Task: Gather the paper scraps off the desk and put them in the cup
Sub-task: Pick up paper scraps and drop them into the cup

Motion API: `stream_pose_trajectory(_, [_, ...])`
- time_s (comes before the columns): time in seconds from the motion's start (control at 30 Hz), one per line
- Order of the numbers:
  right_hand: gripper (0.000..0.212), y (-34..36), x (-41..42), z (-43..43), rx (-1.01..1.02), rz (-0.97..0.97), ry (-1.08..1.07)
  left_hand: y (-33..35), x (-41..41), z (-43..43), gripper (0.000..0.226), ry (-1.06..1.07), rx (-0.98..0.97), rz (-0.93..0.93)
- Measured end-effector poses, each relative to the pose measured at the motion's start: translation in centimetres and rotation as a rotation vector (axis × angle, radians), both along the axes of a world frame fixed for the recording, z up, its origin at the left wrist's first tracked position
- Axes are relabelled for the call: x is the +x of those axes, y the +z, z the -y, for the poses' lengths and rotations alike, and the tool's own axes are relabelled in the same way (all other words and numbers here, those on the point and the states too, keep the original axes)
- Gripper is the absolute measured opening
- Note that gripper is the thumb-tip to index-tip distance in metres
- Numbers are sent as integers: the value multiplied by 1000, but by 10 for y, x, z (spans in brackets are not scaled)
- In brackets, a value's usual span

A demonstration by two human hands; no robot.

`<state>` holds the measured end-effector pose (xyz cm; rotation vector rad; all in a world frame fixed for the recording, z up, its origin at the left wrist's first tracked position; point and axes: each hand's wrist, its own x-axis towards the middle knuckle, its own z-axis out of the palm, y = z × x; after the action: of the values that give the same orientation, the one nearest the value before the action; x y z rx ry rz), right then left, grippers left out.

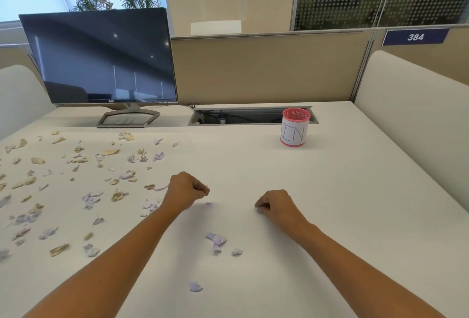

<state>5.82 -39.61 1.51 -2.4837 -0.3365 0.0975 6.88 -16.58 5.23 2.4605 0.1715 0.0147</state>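
We note a white, matte tabletop [355, 190], walled by a tan partition [266, 69] along the far edge and cream panels at both sides. The widest bare stretch runs down the right edge.

A dark, glossy monitor [101, 56] stands at the far left corner. The cup [294, 130], a pink cylinder with a white "IN" label, stands upright near the far edge, right of middle, in front of a recessed cable tray [241, 116].

The left hand [186, 189] is curled in a loose fist mid-table; we cannot tell what it holds. The right hand [275, 204] pinches a lilac scrap [259, 210] against the surface.

Crumpled tan and lilac paper scraps [76, 190] litter the left half, with a few between the forearms.
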Motion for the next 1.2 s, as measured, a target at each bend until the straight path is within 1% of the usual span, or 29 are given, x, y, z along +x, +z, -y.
stream_pose_trajectory(0.13, [23,13,28,12,31,-7,-70,20,31,29,16,-41,-127,8])
stream_pose_trajectory(0.33, [20,38,74,34,67,34,-175,52,91,95,19,-125,-195,-26])
stream_pose_trajectory(0.43, [20,53,96,47,83,67,-238,67,123,125,19,-161,-265,-7])
stream_pose_trajectory(0.57, [23,72,128,65,80,140,-342,81,160,163,18,-141,-338,6])
stream_pose_trajectory(0.73, [26,91,170,85,131,222,-482,92,198,202,17,-99,-505,-18])
stream_pose_trajectory(0.87, [24,95,195,95,180,259,-545,90,224,223,14,-7,-506,-22])
stream_pose_trajectory(0.97, [22,93,210,99,225,264,-573,85,240,230,20,13,-478,-51])
stream_pose_trajectory(1.07, [27,92,221,98,234,226,-548,81,248,234,27,17,-467,-67])
stream_pose_trajectory(1.2, [29,88,228,94,233,197,-501,78,251,235,27,22,-454,-48])
